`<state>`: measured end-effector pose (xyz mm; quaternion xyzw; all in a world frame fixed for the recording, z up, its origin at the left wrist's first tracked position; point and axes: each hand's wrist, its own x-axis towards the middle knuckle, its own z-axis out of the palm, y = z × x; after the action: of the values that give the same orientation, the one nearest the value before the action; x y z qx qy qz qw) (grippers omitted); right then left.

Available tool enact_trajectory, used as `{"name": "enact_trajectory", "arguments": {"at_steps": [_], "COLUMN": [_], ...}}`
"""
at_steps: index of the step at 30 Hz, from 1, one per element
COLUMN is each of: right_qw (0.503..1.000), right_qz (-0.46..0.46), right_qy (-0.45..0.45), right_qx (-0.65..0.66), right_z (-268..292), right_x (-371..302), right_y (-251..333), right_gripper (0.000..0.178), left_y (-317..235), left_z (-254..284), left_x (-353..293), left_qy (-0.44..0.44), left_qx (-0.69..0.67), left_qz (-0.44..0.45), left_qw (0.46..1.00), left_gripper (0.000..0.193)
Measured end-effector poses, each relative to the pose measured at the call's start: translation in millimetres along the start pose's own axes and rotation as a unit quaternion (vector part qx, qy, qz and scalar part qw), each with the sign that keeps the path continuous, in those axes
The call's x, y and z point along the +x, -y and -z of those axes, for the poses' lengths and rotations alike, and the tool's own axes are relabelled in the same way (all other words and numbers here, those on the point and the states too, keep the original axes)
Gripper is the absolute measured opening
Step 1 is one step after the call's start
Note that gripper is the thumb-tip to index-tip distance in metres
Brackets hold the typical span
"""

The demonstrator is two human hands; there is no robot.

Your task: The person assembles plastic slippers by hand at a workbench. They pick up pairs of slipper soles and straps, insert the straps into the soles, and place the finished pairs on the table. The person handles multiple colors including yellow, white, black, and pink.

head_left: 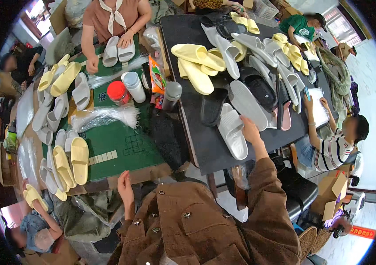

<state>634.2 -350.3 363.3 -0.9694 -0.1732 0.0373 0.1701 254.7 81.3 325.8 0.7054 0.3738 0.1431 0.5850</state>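
My right hand (251,131) reaches onto the black table and has its fingers on the edge of a light grey slipper (234,139), which lies toe toward me. Touching it on the far side is a darker grey slipper (247,104); a black slipper (213,106) lies to its left. My left hand (125,187) hangs by the near edge of the green table, fingers stretched out and nothing in them. Closest to that hand on the table is a yellow slipper (80,161), part of a row of yellow and grey ones.
Yellow slippers (197,62) pile up farther back on the black table (210,157). The green table (144,161) bears a bundle of clear plastic bags (106,118), a red-lidded jar (118,92) and a grey tumbler (171,96). A black chair (300,194) stands right. Several people sit around.
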Motion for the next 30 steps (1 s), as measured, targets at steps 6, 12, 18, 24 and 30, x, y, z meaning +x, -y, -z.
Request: {"name": "enact_trajectory", "arguments": {"at_steps": [6, 12, 18, 24, 30], "right_qw": [0.972, 0.968, 0.967, 0.947, 0.973], "right_qz": [0.081, -0.017, 0.009, 0.042, -0.066], "right_qy": [-0.192, -0.126, -0.224, -0.296, -0.217], "right_qx": [0.112, 0.217, 0.121, 0.118, 0.043], "right_z": [44, 41, 39, 81, 49], "right_x": [75, 175, 184, 110, 77], "right_y": [-15, -15, -16, 70, 116], "right_gripper": [0.024, 0.036, 0.032, 0.036, 0.076], "left_y": [-12, -4, -7, 11, -28], "left_z": [-31, -38, -40, -32, -39], "left_x": [-17, -41, -63, -48, -14], "left_qy": [0.007, -0.048, -0.055, -0.023, -0.016], "left_qx": [0.008, -0.005, 0.003, 0.015, 0.028], "left_qz": [-0.033, -0.036, -0.026, -0.033, -0.084], "left_qw": [0.999, 0.998, 0.998, 0.999, 0.996], "left_gripper": [0.026, 0.024, 0.025, 0.024, 0.022]}}
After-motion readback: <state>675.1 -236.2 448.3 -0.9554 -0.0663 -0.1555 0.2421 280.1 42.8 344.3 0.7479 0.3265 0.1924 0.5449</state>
